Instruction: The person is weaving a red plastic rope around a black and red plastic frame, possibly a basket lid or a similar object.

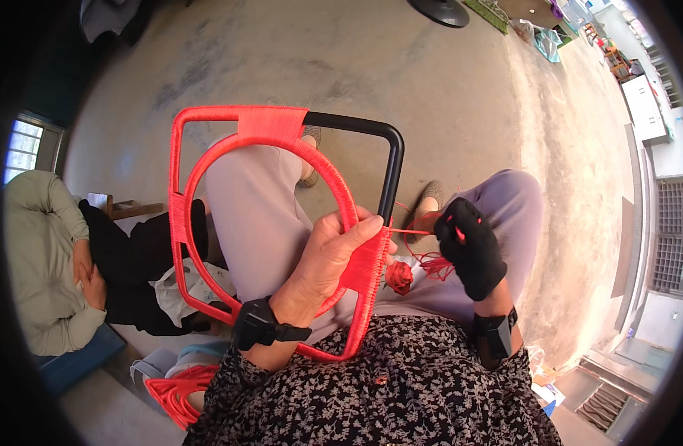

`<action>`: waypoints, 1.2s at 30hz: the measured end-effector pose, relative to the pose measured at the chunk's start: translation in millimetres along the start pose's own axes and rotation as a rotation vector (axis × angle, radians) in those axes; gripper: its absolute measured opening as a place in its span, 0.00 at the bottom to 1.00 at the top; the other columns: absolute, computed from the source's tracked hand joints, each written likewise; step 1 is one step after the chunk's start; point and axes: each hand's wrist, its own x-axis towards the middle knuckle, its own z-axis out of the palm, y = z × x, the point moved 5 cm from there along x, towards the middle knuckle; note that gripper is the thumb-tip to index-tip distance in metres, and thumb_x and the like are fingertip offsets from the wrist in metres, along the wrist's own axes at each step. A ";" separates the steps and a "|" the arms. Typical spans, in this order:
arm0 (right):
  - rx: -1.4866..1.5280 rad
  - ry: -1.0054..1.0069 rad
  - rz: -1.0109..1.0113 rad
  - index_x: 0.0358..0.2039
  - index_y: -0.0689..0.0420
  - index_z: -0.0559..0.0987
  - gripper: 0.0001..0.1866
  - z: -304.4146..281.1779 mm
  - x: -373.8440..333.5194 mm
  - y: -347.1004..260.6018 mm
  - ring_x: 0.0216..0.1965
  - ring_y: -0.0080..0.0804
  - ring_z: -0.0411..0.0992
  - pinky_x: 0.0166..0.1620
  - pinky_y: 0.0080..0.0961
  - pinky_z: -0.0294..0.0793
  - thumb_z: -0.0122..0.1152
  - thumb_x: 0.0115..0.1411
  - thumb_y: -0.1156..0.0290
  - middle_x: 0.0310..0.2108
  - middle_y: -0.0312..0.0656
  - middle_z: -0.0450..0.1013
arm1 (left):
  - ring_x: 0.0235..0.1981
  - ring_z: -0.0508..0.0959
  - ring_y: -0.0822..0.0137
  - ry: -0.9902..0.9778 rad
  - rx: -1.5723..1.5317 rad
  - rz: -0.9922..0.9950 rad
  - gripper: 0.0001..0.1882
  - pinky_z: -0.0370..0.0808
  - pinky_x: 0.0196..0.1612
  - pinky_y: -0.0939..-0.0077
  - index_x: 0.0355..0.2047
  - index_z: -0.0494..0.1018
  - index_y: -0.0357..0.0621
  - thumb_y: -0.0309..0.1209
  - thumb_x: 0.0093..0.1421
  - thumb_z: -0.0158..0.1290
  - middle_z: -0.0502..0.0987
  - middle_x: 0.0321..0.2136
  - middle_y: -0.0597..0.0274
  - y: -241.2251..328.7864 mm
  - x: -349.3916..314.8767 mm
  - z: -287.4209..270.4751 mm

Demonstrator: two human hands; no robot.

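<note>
A squarish frame with a round ring inside is held over my lap, most of it wound closely in red cord. Its upper right corner is a bare black tube. My left hand is closed around the right side of the frame, thumb lying over the red winding. A taut strand of red cord runs from the frame's right bar to my right hand. That hand wears a black glove and is closed in a fist, with red showing between the fingers. Below the strand, a red cord bundle lies between my thighs.
At the left sits another person, hands together in the lap. Red-wound pieces lie low on the left, beside my hip. A round dark base and a green broom head are on the floor ahead; a white cabinet stands far right.
</note>
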 end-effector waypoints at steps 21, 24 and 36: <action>-0.187 -0.029 -0.412 0.53 0.56 0.70 0.28 44.4 78.9 -89.0 0.40 0.40 0.78 0.50 0.34 0.75 0.60 0.49 0.82 0.41 0.45 0.76 | 0.37 0.78 0.71 0.167 0.034 0.261 0.25 0.76 0.39 0.77 0.58 0.60 0.37 0.26 0.62 0.53 0.77 0.38 0.55 -2.4 10.1 -12.6; -0.388 -0.057 -0.582 0.51 0.57 0.71 0.27 45.1 73.9 -95.5 0.41 0.42 0.78 0.55 0.40 0.72 0.63 0.46 0.79 0.41 0.44 0.76 | 0.37 0.78 0.71 0.203 0.002 0.323 0.27 0.77 0.41 0.76 0.60 0.58 0.39 0.24 0.61 0.52 0.77 0.39 0.55 0.5 8.9 -8.8; -0.393 -0.043 -0.170 0.49 0.57 0.74 0.22 24.0 64.8 -47.6 0.45 0.44 0.76 0.49 0.35 0.76 0.57 0.51 0.82 0.42 0.46 0.76 | 0.33 0.78 0.74 0.125 0.125 0.233 0.13 0.76 0.36 0.79 0.47 0.69 0.37 0.26 0.63 0.53 0.77 0.34 0.60 3.4 8.3 -2.7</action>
